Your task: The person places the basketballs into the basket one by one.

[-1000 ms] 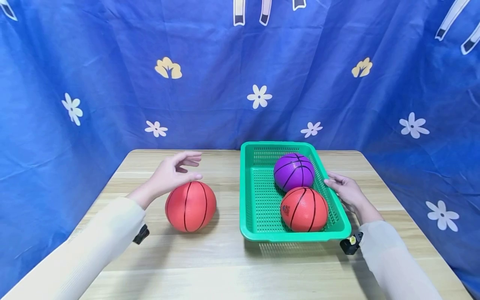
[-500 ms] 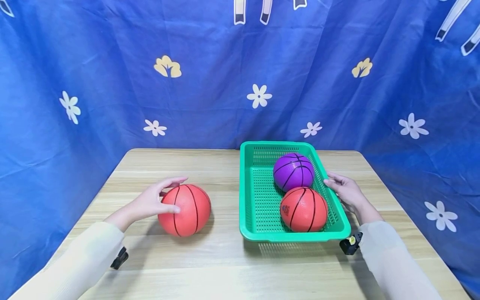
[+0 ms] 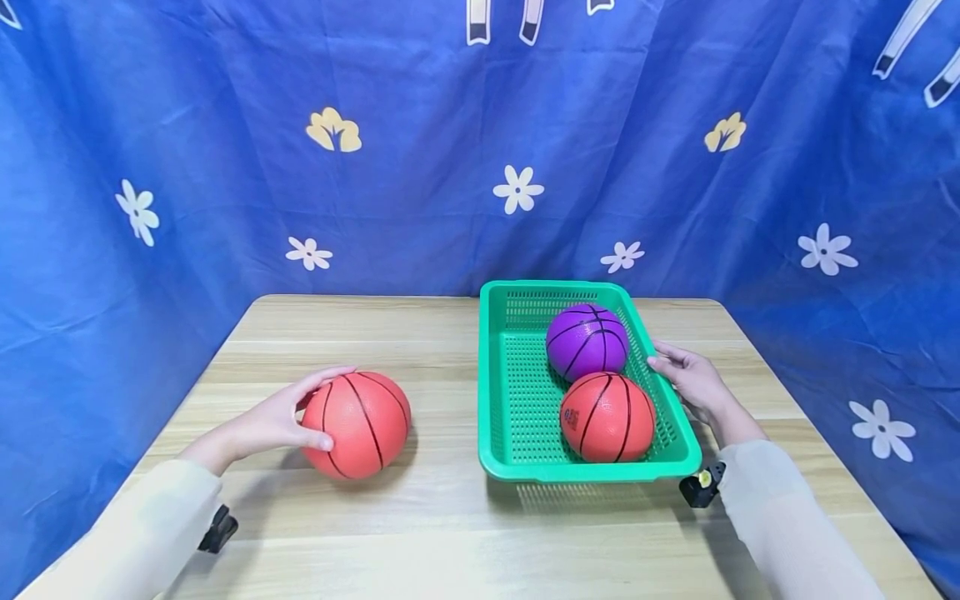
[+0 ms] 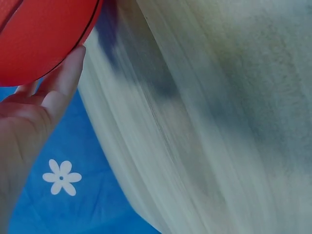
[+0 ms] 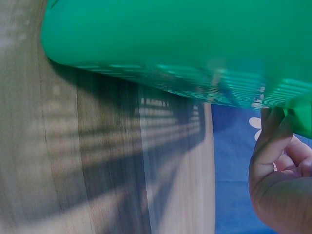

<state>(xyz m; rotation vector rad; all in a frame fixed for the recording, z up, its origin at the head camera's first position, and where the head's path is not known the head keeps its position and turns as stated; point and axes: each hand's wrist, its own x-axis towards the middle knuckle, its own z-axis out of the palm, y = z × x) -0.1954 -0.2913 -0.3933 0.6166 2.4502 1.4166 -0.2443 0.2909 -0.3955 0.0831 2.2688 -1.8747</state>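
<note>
An orange-red toy basketball (image 3: 360, 429) with black lines is at the left of the table. My left hand (image 3: 273, 423) grips its left side, thumb at the front and fingers round the back. Fingers (image 4: 68, 73) lie against the same ball in the left wrist view; whether it bears on the table is hard to tell. Over on the right, my right hand (image 3: 693, 383) pinches the right rim of a green plastic basket (image 3: 491, 400), thumb on top, fingers outside below. Inside lie a purple basketball (image 3: 587, 343) and, nearer, a second orange-red basketball (image 3: 609, 421), both in the right half.
Light wood table (image 3: 442, 533) carries everything. A blue curtain (image 3: 420, 167) with white flowers hangs behind and on both sides of it. Slots in the basket wall (image 5: 170, 73) cast striped shadows on the wood.
My left hand has come down from above the ball onto its left side and grips it. That ball has shifted left and nearer. My right hand and the basket stay put.
</note>
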